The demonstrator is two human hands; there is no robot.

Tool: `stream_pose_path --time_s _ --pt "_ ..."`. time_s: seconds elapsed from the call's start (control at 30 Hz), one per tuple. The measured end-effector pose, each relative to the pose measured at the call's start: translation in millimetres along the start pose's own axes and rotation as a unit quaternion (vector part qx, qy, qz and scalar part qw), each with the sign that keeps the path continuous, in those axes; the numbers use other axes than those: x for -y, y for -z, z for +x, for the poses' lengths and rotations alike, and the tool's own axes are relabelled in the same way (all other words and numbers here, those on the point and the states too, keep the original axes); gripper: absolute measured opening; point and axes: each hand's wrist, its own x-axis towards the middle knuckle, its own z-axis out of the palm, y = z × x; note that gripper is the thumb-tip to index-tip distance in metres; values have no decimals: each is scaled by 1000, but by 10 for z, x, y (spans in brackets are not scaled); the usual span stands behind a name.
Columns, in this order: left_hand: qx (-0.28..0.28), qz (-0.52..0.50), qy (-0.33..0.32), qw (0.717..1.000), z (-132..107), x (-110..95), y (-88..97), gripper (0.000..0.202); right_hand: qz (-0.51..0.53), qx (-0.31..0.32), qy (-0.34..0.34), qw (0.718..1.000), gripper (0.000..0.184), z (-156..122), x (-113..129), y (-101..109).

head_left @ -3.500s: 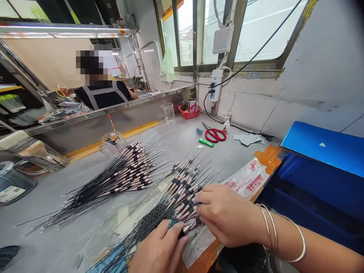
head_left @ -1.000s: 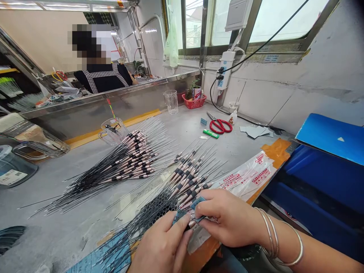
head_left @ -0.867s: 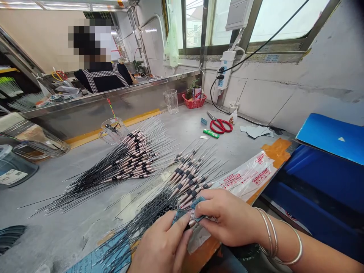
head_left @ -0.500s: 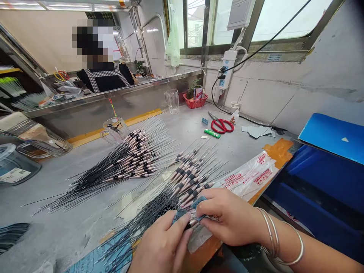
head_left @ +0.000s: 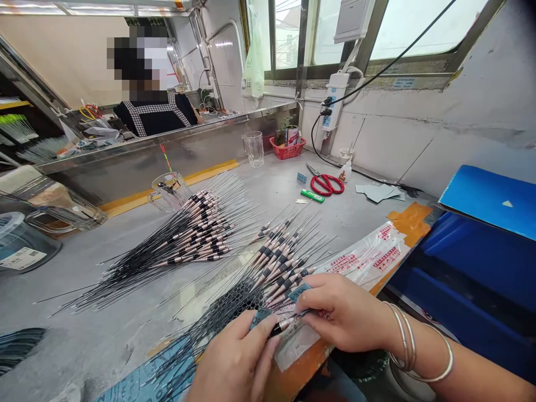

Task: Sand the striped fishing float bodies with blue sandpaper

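Low in the view, my left hand (head_left: 237,354) is closed round a fishing float (head_left: 285,325) with a pink and black body, and a small piece of blue sandpaper (head_left: 260,317) sticks up from its fingers. My right hand (head_left: 335,310) pinches another folded bit of blue sandpaper (head_left: 300,291) at the float's thin right end. Just beyond my hands lies a pile of similar floats (head_left: 276,257), their black stems pointing toward me. A second, larger pile of floats (head_left: 201,229) lies to the left. My fingers hide part of the held float.
Red-handled scissors (head_left: 326,184) and a green packet (head_left: 312,196) lie toward the back. Glass mugs (head_left: 253,149) and a red basket (head_left: 288,149) stand near the partition. Blue bins (head_left: 469,279) flank the table's right edge. Across the partition sits a person in a checked apron (head_left: 159,114).
My right hand has moved slightly to the right with its sandpaper, away from my left hand, so more of the float's body shows. My left hand has barely moved.
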Motion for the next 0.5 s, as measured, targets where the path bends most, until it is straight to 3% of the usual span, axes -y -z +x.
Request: stream_pose_path --time_s 0.13,0.23,0.37,0.5 --pt "-1 17 0 1000 -65 46 48 32 -40 -25 27 999 13 -19 49 63" --pt "-8 45 1 999 -158 113 109 37 -55 -48 87 994 16 -47 201 -5" --pt "-40 71 1 997 -310 226 153 40 -80 -53 197 976 14 -54 392 -466" --pt "-68 111 22 991 -402 310 196 39 -154 -57 221 961 12 28 413 -978"
